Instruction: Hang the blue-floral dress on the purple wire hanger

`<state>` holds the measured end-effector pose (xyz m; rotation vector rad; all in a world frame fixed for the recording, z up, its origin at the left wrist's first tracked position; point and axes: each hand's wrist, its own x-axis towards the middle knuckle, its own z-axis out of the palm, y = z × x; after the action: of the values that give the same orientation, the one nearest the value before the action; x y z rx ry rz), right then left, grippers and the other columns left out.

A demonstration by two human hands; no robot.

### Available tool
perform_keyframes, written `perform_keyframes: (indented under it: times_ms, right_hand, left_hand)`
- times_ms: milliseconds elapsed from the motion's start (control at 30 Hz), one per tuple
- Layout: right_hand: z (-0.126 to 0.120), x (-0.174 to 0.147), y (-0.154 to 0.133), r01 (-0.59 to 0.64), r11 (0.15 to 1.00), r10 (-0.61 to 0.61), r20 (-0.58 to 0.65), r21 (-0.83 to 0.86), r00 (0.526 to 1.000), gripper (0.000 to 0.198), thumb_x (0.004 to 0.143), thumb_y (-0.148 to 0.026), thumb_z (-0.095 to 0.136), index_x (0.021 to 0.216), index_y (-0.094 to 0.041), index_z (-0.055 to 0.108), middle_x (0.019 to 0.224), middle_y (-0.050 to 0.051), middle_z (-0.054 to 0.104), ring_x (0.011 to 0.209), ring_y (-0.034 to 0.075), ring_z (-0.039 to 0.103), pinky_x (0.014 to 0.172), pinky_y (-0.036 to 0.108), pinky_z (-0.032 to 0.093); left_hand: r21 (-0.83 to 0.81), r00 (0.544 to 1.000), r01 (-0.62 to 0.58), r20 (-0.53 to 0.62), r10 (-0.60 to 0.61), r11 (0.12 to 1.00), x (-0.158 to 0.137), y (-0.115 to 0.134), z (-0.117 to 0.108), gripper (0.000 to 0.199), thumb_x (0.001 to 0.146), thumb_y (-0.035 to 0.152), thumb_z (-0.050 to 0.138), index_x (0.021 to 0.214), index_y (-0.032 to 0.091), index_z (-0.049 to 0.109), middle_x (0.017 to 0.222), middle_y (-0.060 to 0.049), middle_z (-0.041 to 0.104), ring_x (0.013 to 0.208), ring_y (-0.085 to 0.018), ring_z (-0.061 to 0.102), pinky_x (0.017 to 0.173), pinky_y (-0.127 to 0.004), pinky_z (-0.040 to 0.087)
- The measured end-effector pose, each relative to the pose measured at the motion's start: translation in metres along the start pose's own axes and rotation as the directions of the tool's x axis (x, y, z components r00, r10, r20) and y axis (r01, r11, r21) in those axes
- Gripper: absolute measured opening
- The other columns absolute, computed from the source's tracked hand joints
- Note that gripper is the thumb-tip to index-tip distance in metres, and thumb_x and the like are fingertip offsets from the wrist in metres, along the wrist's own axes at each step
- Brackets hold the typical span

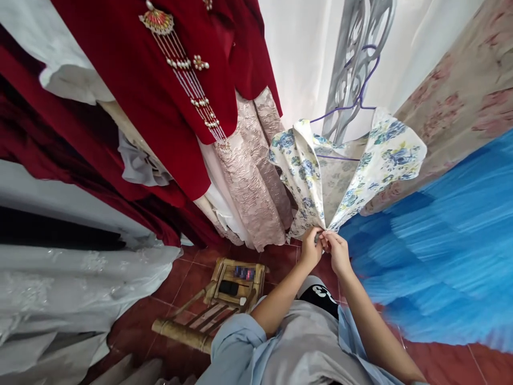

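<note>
A white blouse with blue and green flowers (306, 184) hangs on a purple hanger (363, 91), its front parted in a deep V. At the bottom of that V, my left hand (311, 248) pinches the left front edge. Close against it, my right hand (337, 250) grips the right edge, fingers closed. The two edges meet just above my fingertips. My fingers hide whatever fastening may be there. Below my hands, the lower part of the blouse is mostly covered.
The hanger hooks on a grey scrolled metal stand (348, 69). Red jackets (192, 85) and a pink brocade garment (252, 176) hang to the left. A blue ruffled dress (441, 240) fills the right. A bamboo chair (182, 332) with small items stands on the red tiled floor (168, 280).
</note>
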<state>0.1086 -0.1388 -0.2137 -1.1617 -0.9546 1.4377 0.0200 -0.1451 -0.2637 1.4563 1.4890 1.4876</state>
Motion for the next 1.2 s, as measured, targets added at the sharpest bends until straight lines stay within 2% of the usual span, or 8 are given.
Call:
perform_keyframes:
  times_ms: [200,367,500,633,767,967,1100,1200]
  right_hand:
    - [-0.003,-0.007,-0.007,-0.031,0.999,0.032,0.053,-0.024,0.998,0.026,0.074,-0.042,0.07,0.067,-0.018,0.065,0.049,-0.005,0.043,0.044,0.009,0.03,0.045,0.026,0.02]
    - [-0.016,-0.009,-0.022,-0.018,0.999,0.02,0.064,-0.035,0.998,0.026,0.071,-0.041,0.072,0.066,-0.016,0.066,0.048,-0.005,0.041,0.044,0.007,0.028,0.045,0.026,0.016]
    - [-0.026,-0.011,-0.037,-0.058,0.998,0.06,0.093,-0.025,0.994,0.026,0.068,-0.04,0.073,0.065,-0.015,0.068,0.047,-0.005,0.044,0.041,0.006,0.028,0.044,0.025,0.014]
    - [-0.026,-0.007,-0.058,-0.109,0.994,0.113,0.151,-0.029,0.982,0.027,0.064,-0.041,0.071,0.057,-0.016,0.061,0.045,-0.004,0.045,0.04,0.006,0.025,0.043,0.026,0.012]
    - [-0.015,0.012,-0.098,-0.071,0.997,0.073,0.202,-0.018,0.977,0.024,0.063,-0.04,0.068,0.061,-0.017,0.061,0.045,-0.005,0.042,0.04,0.006,0.023,0.042,0.025,0.013]
    - [0.02,0.07,-0.189,0.108,0.993,-0.115,0.249,0.043,0.962,0.013,0.07,-0.027,0.062,0.065,-0.015,0.06,0.048,-0.005,0.043,0.04,0.005,0.021,0.039,0.023,0.013]
    - [0.043,0.109,-0.242,0.151,0.986,-0.164,0.237,0.072,0.958,0.009,0.074,-0.022,0.061,0.068,-0.015,0.06,0.05,-0.005,0.045,0.039,0.005,0.021,0.036,0.022,0.012]
    - [0.054,0.132,-0.269,0.182,0.98,-0.196,0.206,0.084,0.959,0.007,0.076,-0.022,0.061,0.072,-0.016,0.059,0.051,-0.006,0.046,0.039,0.005,0.023,0.035,0.021,0.013]
  left_hand:
    - [-0.019,0.998,-0.058,0.008,0.058,0.998,0.0,0.012,-0.005,0.032,0.085,0.007,0.05,0.109,0.021,0.064,0.108,-0.009,0.067,0.105,-0.023,0.062,0.097,-0.038,0.05]
    - [0.048,0.986,-0.164,0.022,0.163,0.985,0.003,0.025,0.007,0.02,0.087,0.009,0.052,0.098,0.02,0.064,0.105,-0.01,0.066,0.106,-0.025,0.06,0.097,-0.038,0.048]
    - [0.087,0.99,-0.138,0.003,0.138,0.987,-0.01,0.035,0.019,0.015,0.092,0.013,0.048,0.094,0.019,0.061,0.098,-0.009,0.064,0.099,-0.023,0.06,0.091,-0.036,0.048]
    - [0.106,0.989,-0.111,-0.088,0.12,0.988,-0.021,0.042,0.022,0.014,0.095,0.016,0.047,0.096,0.019,0.061,0.095,-0.009,0.064,0.095,-0.022,0.061,0.089,-0.034,0.048]
    - [0.16,0.984,-0.114,-0.116,0.134,0.98,-0.025,0.045,0.021,0.016,0.097,0.021,0.047,0.1,0.019,0.062,0.095,-0.009,0.067,0.093,-0.022,0.062,0.09,-0.034,0.047]
    - [0.199,0.983,-0.128,-0.104,0.151,0.972,-0.036,0.043,0.02,0.019,0.098,0.028,0.047,0.1,0.017,0.062,0.096,-0.009,0.066,0.096,-0.022,0.062,0.091,-0.033,0.046]
    - [0.195,0.986,-0.121,-0.085,0.14,0.973,-0.036,0.044,0.014,0.02,0.099,0.029,0.046,0.098,0.018,0.063,0.095,-0.008,0.066,0.094,-0.021,0.061,0.09,-0.032,0.046]
    - [0.217,0.993,-0.108,-0.022,0.115,0.97,-0.034,0.039,0.012,0.022,0.099,0.029,0.045,0.094,0.017,0.062,0.091,-0.008,0.065,0.09,-0.021,0.06,0.087,-0.032,0.046]
